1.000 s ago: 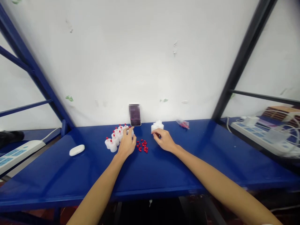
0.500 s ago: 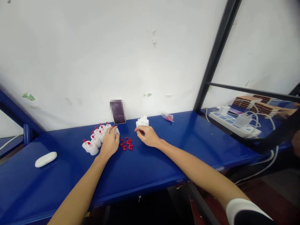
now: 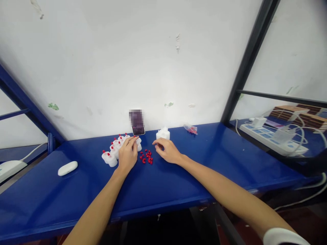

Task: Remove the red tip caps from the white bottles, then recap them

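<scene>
My left hand [image 3: 128, 153] reaches over the right end of a group of small white bottles [image 3: 112, 161] with red caps [image 3: 108, 154]. Its fingers are stretched out, with the tips close to a red cap; whether they touch it I cannot tell. Part of the group is hidden behind this hand. My right hand [image 3: 168, 150] is just in front of several white bottles [image 3: 163, 133] without red caps. Its fingers are bent and slightly apart, and nothing shows between them. Loose red caps [image 3: 147, 157] lie scattered on the blue table between my hands.
A phone [image 3: 138, 124] leans against the wall behind the bottles. A clear bag with red pieces [image 3: 191, 129] lies at the back right. On the left is a white oval case [image 3: 67, 168]. Beyond the black frame post [image 3: 245, 68] are a power strip [image 3: 270, 137] and cables.
The view has shifted, so everything sits farther right in the picture. My left hand's fingers now reach out more toward the bottle at the group's right end. My right hand's fingers have loosened a little.
</scene>
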`<act>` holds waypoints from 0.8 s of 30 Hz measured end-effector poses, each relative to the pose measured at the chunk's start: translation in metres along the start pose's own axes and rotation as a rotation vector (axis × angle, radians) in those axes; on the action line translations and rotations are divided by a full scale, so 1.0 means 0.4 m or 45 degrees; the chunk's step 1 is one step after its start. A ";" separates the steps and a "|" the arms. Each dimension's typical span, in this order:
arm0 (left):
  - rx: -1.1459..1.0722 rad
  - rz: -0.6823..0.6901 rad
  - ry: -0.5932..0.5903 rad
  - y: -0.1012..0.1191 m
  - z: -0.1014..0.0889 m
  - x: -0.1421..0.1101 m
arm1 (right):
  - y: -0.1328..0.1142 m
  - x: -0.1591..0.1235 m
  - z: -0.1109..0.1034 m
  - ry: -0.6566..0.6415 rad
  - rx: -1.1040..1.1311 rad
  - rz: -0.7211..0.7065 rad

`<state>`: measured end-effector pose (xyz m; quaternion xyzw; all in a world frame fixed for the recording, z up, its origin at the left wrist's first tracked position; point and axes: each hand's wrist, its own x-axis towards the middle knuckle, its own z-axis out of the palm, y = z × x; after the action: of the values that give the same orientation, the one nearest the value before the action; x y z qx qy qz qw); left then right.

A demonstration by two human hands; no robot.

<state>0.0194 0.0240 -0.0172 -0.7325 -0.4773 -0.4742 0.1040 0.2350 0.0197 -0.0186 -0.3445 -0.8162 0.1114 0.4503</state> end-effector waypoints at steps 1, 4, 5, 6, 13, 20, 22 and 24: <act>0.011 0.007 0.016 -0.002 0.001 0.000 | 0.000 0.000 0.000 -0.003 -0.003 0.007; 0.042 0.027 0.055 -0.008 0.001 0.001 | 0.000 0.001 0.001 -0.001 -0.017 0.009; 0.049 0.032 0.059 -0.009 0.000 0.002 | -0.001 0.001 0.002 -0.002 -0.024 0.005; 0.055 0.036 0.058 -0.011 -0.001 0.002 | -0.002 0.001 0.003 0.002 -0.035 0.004; 0.104 0.066 0.057 -0.029 0.000 -0.002 | -0.007 0.001 0.011 -0.030 -0.138 0.004; 0.089 0.095 0.040 -0.036 0.004 -0.002 | -0.010 0.004 0.012 -0.087 -0.152 -0.001; 0.072 0.104 0.035 -0.032 0.004 -0.003 | -0.008 0.003 0.012 -0.100 -0.141 0.011; 0.051 0.117 0.044 -0.025 0.001 -0.004 | -0.007 0.001 0.010 -0.115 -0.127 0.022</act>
<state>0.0116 0.0286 -0.0216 -0.7431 -0.4506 -0.4718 0.1484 0.2302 0.0183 -0.0193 -0.3683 -0.8372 0.0899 0.3942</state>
